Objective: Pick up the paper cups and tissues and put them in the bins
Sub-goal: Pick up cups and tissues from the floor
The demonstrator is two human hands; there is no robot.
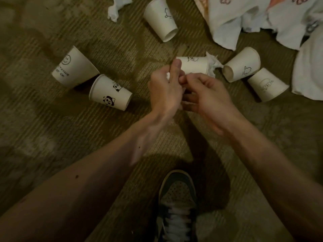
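Several white paper cups lie on their sides on the carpet: a smiley cup (74, 67), a panda cup (110, 92), one at the top (160, 18), one behind my hands (194, 64) with a tissue (213, 64) at its mouth, and two at the right (242, 64) (267, 84). A crumpled tissue (116, 7) lies at the top edge. My left hand (164, 89) and my right hand (208, 95) meet above the carpet; the left grips a small white tissue wad (168, 75), mostly hidden, and the right's fingertips pinch at it.
A white cloth with red flower prints (253, 18) lies crumpled at the top right, with a white plate-like thing (311, 67) at the right edge. My shoe (178, 198) stands on the olive carpet at the bottom. No bin is in view.
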